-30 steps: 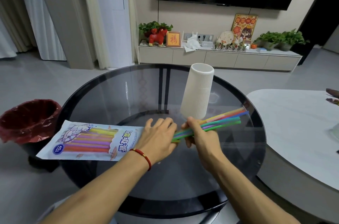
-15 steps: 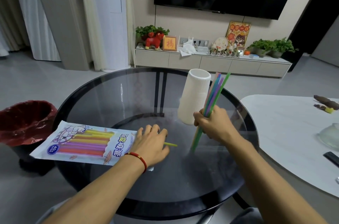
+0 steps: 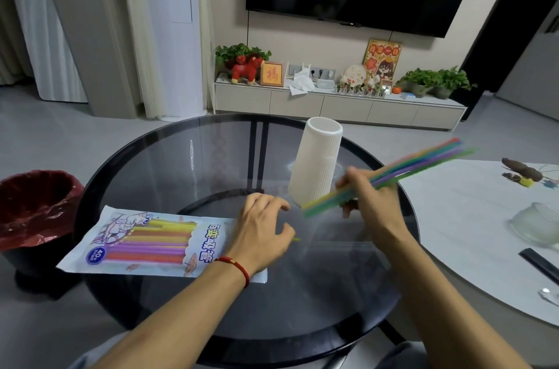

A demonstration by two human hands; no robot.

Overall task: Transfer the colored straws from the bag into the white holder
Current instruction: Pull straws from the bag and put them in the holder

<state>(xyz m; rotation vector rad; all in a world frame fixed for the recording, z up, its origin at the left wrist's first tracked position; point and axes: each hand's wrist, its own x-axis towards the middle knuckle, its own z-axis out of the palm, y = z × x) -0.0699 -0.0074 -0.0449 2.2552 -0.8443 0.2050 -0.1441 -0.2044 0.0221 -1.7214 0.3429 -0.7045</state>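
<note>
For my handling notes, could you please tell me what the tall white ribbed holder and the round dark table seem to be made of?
The tall white ribbed holder looks like matte ceramic or plastic: fine vertical ribs, no gloss; which one is unclear. The round dark table looks like tinted glass: its base shows through and it reflects light.

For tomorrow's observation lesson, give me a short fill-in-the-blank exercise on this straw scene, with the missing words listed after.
1. The right hand grips a bundle of colored ____.
2. The white holder stands upright on the round ____ table.
3. The left hand rests at the open end of the straw ____.
4. Left of the table stands a bin with a ____ liner.

Missing words: straws; glass; bag; red
</note>
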